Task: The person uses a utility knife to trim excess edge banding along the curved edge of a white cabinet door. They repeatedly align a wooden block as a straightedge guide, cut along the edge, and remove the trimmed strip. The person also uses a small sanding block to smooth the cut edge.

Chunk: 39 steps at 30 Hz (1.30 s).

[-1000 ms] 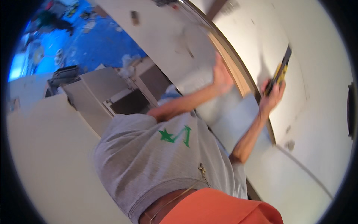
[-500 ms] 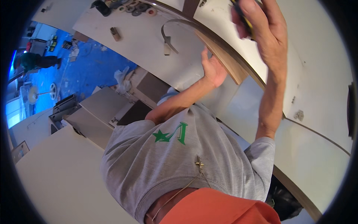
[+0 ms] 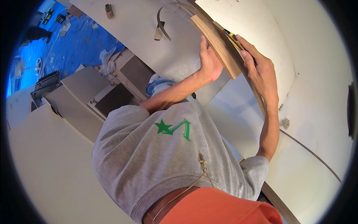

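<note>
My left hand (image 3: pixel 210 64) holds a pale wooden strip (image 3: pixel 215 47) from beneath, thumb raised along its side and fingers curled behind it. My right hand (image 3: pixel 261 72) grips a yellow-and-black utility knife (image 3: pixel 234 40), its blade along the far edge of that strip, against the long dark edge of a white panel (image 3: pixel 268 33). Exactly what the blade touches cannot be made out. Beyond the strip a thin grey band (image 3: pixel 159 15) curves over a white board (image 3: pixel 130 20), near a small block-like tool (image 3: pixel 159 31).
Another small tool (image 3: pixel 109 11) lies on the white board. Grey cabinet panels (image 3: pixel 78 97) and crumpled plastic (image 3: pixel 108 59) are at left. A co-worker (image 3: pixel 39 33) is at the far left on blue floor sheeting (image 3: pixel 78 37). A thin strip (image 3: pixel 309 149) runs across the right-hand panel.
My right hand, first out at the right then raised close to the camera, has brought the knife down to the wooden strip's edge. My left hand has closed on the strip and shifted slightly upward in view.
</note>
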Each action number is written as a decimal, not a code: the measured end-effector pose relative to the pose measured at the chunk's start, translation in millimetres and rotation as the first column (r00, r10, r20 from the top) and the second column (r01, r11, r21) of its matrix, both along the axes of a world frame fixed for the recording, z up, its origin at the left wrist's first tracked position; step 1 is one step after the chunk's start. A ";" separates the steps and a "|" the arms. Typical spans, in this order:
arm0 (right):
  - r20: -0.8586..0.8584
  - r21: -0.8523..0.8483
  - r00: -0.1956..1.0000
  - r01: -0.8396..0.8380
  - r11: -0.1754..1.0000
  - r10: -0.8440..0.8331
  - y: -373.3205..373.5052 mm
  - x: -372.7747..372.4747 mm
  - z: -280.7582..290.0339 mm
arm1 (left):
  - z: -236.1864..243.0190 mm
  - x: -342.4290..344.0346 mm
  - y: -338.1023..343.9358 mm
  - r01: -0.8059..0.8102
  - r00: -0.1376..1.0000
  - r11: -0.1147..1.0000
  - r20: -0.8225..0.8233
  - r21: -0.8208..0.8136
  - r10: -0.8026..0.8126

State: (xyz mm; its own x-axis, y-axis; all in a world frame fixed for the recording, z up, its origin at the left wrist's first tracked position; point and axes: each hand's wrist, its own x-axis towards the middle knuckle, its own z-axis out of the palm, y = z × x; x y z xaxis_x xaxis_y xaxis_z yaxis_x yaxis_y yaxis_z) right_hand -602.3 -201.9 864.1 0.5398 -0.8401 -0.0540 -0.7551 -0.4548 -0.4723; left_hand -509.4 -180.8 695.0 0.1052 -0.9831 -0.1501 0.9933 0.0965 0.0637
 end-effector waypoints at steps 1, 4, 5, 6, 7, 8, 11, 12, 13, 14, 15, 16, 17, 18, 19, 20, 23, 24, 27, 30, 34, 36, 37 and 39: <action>-0.040 -0.008 0.999 -0.010 1.000 0.010 -1.9 2.5 -1.9 | 0.2 0.0 -0.3 -0.012 1.000 1.000 0.009 -0.021 0.012; -0.097 -0.043 0.994 -0.046 0.998 0.042 -4.8 7.3 -4.8 | -0.3 -1.2 -1.2 -0.015 1.000 1.000 -0.010 -0.018 0.015; -0.114 -0.045 0.992 -0.051 0.998 0.045 -6.1 8.3 -5.3 | -0.7 -1.9 -1.6 -0.033 0.999 0.999 -0.006 -0.038 0.033; -0.118 -0.064 0.991 -0.070 0.995 0.062 -7.5 8.8 -5.8 | -1.3 -2.9 -1.4 -0.039 0.999 0.999 -0.001 -0.034 0.039; -0.130 -0.069 0.989 -0.080 0.994 0.071 -8.8 9.3 -6.9 | -2.1 -3.9 -1.3 -0.048 0.999 0.998 0.000 -0.038 0.048; -0.133 -0.074 0.987 -0.098 0.992 0.088 -10.0 9.6 -8.3 | -2.6 -4.9 -1.0 -0.045 0.999 0.998 0.012 -0.037 0.046; -0.125 -0.150 0.980 -0.170 0.974 0.152 -13.6 10.7 -15.7 | -3.3 -8.1 -0.9 -0.065 0.997 0.997 0.043 -0.052 0.067; -0.151 -0.170 0.976 -0.182 0.968 0.157 -14.3 10.3 -17.2 | -3.0 -8.7 -1.0 -0.075 0.995 0.996 0.058 -0.052 0.078; -0.177 -0.192 0.971 -0.193 0.962 0.159 -14.9 9.9 -18.6 | -2.4 -9.3 -1.5 -0.086 0.993 0.995 0.079 -0.056 0.090; -0.204 -0.212 0.966 -0.203 0.956 0.160 -14.7 9.4 -19.7 | -1.7 -9.7 -2.1 -0.091 0.992 0.994 0.086 -0.054 0.096; -0.230 -0.221 0.960 -0.213 0.952 0.162 -13.6 8.9 -20.4 | -1.0 -9.9 -2.2 -0.098 0.990 0.994 0.098 -0.052 0.102; -0.255 -0.229 0.953 -0.224 0.947 0.164 -12.6 8.8 -20.8 | -0.1 -10.2 -2.4 -0.105 0.988 0.994 0.113 -0.040 0.109; -0.272 -0.235 0.946 -0.243 0.941 0.177 -11.1 9.1 -21.0 | 0.9 -10.7 -2.3 -0.113 0.986 0.992 0.119 -0.050 0.118; -0.284 -0.244 0.944 -0.243 0.939 0.170 -9.7 10.0 -20.6 | 2.0 -10.8 -2.2 -0.122 0.984 0.991 0.128 -0.049 0.127; -0.288 -0.253 0.942 -0.250 0.935 0.174 -8.4 11.2 -20.3 | 2.7 -10.9 -1.8 -0.134 0.980 0.990 0.138 -0.052 0.140; -0.293 -0.249 0.941 -0.246 0.937 0.170 -7.1 12.5 -19.6 | 3.4 -10.8 -1.3 -0.126 0.983 0.991 0.132 -0.042 0.131; -0.306 -0.189 0.945 -0.178 0.966 0.115 -4.2 15.5 -16.8 | 3.9 -10.2 -0.6 -0.123 0.984 0.992 0.124 -0.039 0.127; -0.316 -0.181 0.943 -0.170 0.969 0.106 -3.1 15.4 -15.6 | 3.7 -9.9 -0.4 -0.127 0.984 0.991 0.124 -0.042 0.131; -0.325 -0.172 0.941 -0.159 0.972 0.096 -0.9 12.8 -13.0 | 2.7 -9.7 -1.2 -0.133 0.983 0.990 0.119 -0.044 0.138; -0.307 -0.172 0.946 -0.163 0.972 0.105 -0.2 9.2 -12.7 | 1.5 -10.0 -3.1 -0.134 0.985 0.991 0.109 -0.025 0.136; -0.330 -0.189 0.936 -0.194 0.963 0.123 -0.6 4.8 -11.3 | -0.3 -10.1 -4.3 -0.133 0.984 0.991 0.115 -0.013 0.134; -0.354 -0.193 0.927 -0.200 0.961 0.122 2.0 2.2 -10.6 | -1.9 -9.7 -2.8 -0.109 0.987 0.994 0.113 -0.026 0.112; -0.361 -0.183 0.926 -0.186 0.965 0.110 3.7 0.4 -9.4 | -2.5 -9.8 -2.0 -0.103 0.988 0.994 0.111 -0.031 0.106; -0.353 -0.177 0.930 -0.173 0.969 0.102 5.7 -2.3 -7.8 | -3.3 -10.2 -1.5 -0.105 0.988 0.994 0.109 -0.033 0.108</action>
State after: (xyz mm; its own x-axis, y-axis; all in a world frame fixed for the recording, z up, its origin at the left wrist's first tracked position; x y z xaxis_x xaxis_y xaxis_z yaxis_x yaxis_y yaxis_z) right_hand -604.6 -196.2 856.3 0.6300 -0.7711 -0.0917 -0.7765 -0.6241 -0.0870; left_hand -519.6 -182.3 691.7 0.2235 -0.9690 -0.1049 0.9643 0.2042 0.1685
